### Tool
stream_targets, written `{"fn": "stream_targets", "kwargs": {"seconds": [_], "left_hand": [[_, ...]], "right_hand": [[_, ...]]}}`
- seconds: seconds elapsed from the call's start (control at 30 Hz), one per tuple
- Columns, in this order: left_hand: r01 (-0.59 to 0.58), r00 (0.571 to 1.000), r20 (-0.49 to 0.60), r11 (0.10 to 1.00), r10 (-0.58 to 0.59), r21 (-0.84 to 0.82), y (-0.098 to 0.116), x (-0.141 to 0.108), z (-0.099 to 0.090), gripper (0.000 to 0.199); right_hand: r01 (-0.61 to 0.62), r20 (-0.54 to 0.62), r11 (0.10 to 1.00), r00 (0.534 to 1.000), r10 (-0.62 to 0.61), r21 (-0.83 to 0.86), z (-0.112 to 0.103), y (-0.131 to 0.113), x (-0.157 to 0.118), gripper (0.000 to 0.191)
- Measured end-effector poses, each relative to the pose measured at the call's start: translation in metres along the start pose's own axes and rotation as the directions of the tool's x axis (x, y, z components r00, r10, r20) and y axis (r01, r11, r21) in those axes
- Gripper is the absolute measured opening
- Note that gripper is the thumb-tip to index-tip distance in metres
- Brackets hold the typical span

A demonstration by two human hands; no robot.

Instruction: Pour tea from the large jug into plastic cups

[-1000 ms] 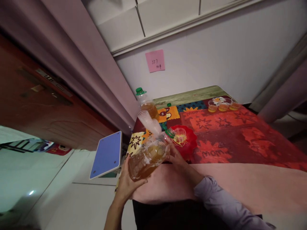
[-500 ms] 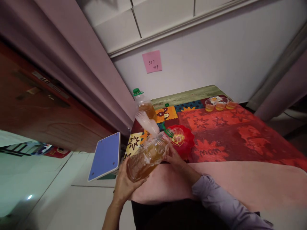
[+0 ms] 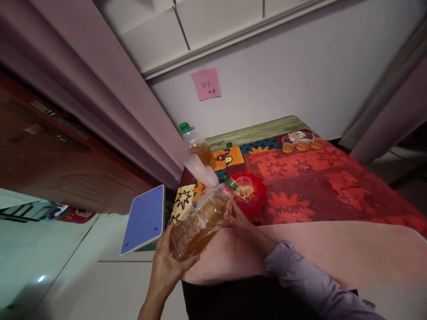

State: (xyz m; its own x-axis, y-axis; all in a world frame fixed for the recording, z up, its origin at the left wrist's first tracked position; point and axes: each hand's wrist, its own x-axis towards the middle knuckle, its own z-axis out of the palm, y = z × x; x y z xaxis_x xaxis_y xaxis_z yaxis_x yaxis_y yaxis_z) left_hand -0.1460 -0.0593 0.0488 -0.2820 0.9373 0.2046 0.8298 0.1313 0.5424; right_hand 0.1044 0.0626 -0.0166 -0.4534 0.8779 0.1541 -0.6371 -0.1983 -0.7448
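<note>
A large clear plastic bottle [image 3: 196,229] of amber liquid lies tilted between my two hands, its green-ringed neck pointing away and to the right. My left hand [image 3: 167,262] is wrapped round its base. My right hand [image 3: 240,224] grips the bottle near its shoulder. The mouth is over a clear plastic cup [image 3: 244,188] standing in a red scalloped dish [image 3: 259,195]. Some yellowish liquid shows in that cup; whether a stream is running I cannot make out. Close beside the neck lies a stack of clear cups [image 3: 201,171].
Behind the stack stands a second bottle [image 3: 202,153] with a green cap. A loose green cap [image 3: 229,145] lies near the wall. Three cups of amber liquid [image 3: 303,144] stand at the back right. A blue-topped stool [image 3: 144,218] is left of the table [image 3: 300,178].
The bottle's base has dropped slightly toward me with my left hand, and the neck stays over the cup. The whole view has shifted a little.
</note>
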Motion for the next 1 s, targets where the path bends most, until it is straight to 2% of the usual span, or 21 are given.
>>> {"fn": "stream_targets", "kwargs": {"seconds": [0.23, 0.57, 0.73, 0.9, 1.0], "left_hand": [[-0.005, 1.0, -0.001, 0.999, 0.005, 0.044, 0.01, 0.002, -0.005, 0.12], [-0.017, 1.0, -0.01, 0.999, 0.018, 0.048, 0.022, 0.005, -0.011, 0.116], [0.03, 1.0, -0.001, 0.999, -0.03, 0.035, 0.029, 0.005, -0.013, 0.121], [0.111, 0.992, 0.049, 0.992, -0.115, 0.066, 0.043, 0.008, -0.019, 0.127], [0.138, 0.988, 0.066, 0.988, -0.143, 0.076, 0.051, 0.011, -0.022, 0.13]], "right_hand": [[-0.022, -0.018, 1.0, 1.0, 0.022, -0.002, 0.002, -0.002, 0.002, 0.11], [-0.011, -0.049, 1.0, 0.999, 0.011, 0.006, -0.003, 0.007, 0.0, 0.097], [-0.031, -0.073, 0.998, 0.997, 0.034, 0.051, -0.002, 0.005, -0.002, 0.098], [-0.035, -0.086, 0.994, 0.995, 0.044, 0.104, 0.005, -0.004, -0.007, 0.089], [-0.038, -0.104, 0.989, 0.993, 0.053, 0.142, 0.004, -0.001, -0.006, 0.091]]}}
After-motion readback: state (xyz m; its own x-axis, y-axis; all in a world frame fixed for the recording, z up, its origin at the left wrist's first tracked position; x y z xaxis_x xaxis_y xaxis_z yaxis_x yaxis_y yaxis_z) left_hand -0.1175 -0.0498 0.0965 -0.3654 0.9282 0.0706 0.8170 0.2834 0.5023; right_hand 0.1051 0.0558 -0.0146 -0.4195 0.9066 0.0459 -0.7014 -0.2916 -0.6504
